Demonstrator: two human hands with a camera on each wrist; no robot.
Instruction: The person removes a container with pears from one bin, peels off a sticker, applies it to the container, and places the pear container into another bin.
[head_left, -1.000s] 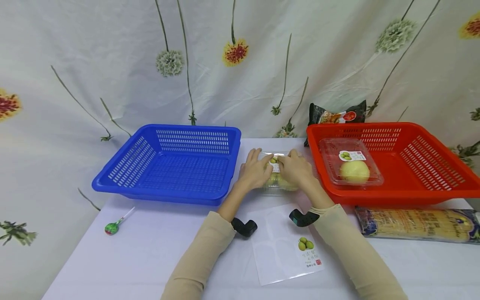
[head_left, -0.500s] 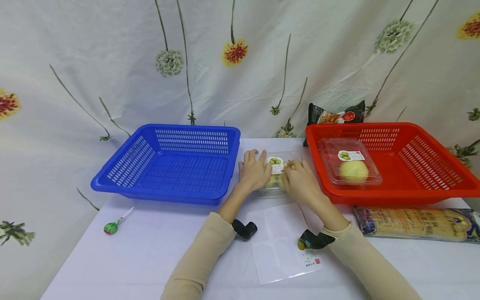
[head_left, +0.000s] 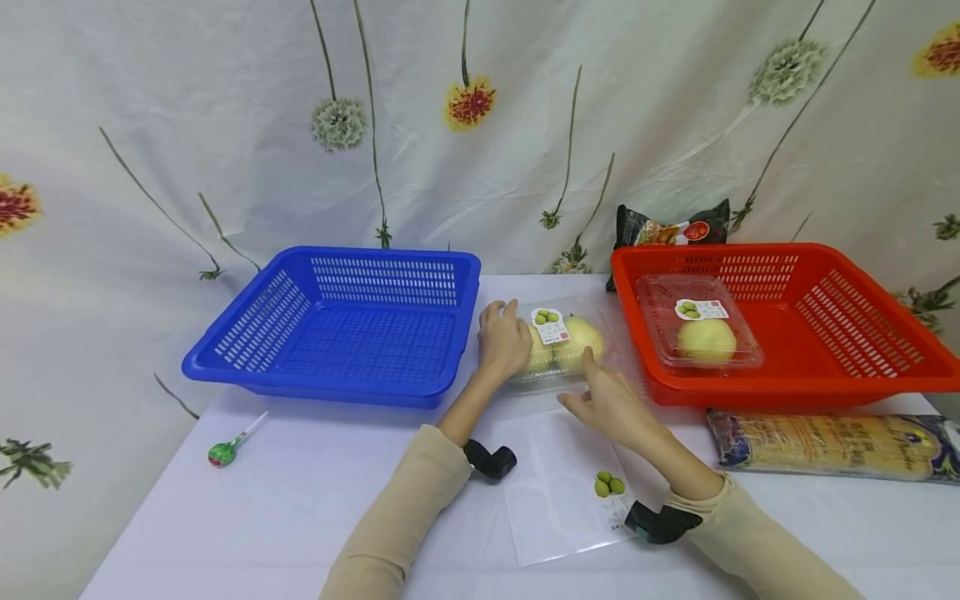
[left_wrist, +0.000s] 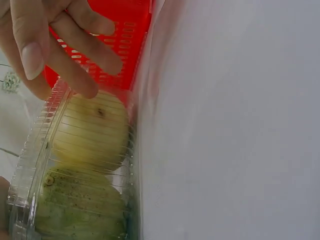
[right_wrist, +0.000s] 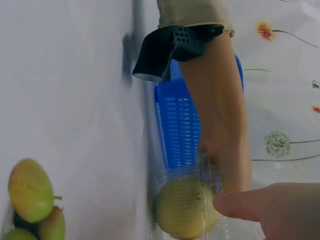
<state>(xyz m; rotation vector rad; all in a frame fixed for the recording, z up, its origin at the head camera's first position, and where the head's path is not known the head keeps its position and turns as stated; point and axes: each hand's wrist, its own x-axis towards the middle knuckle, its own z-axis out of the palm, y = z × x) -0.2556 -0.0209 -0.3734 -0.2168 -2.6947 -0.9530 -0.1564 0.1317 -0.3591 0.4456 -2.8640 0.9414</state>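
Observation:
A clear plastic clamshell box (head_left: 551, 346) with two round yellow-green fruits, pear-like, lies between the baskets. Its lid is down and bears a label (head_left: 551, 326) with green fruit on it. My left hand (head_left: 503, 341) grips the box's left end, fingers bent over the edge. At the front right corner is my right hand (head_left: 611, 404), thumb and fingers spread, a fingertip right at the box's side. The left wrist view shows the right hand's loose fingers (left_wrist: 75, 65) over the far end of the ribbed box, beside one fruit (left_wrist: 90, 130).
A blue basket (head_left: 322, 387) stands left and a red basket (head_left: 780, 385) right, holding another boxed fruit (head_left: 707, 340). A printed clear bag (head_left: 555, 517) lies in front. Also around are a noodle pack (head_left: 840, 446), a black packet (head_left: 675, 229) and a lollipop (head_left: 225, 452).
My right hand has come off the top of the box and moved toward me and right. The box has turned slightly and shows more. My left hand has stayed at its left end.

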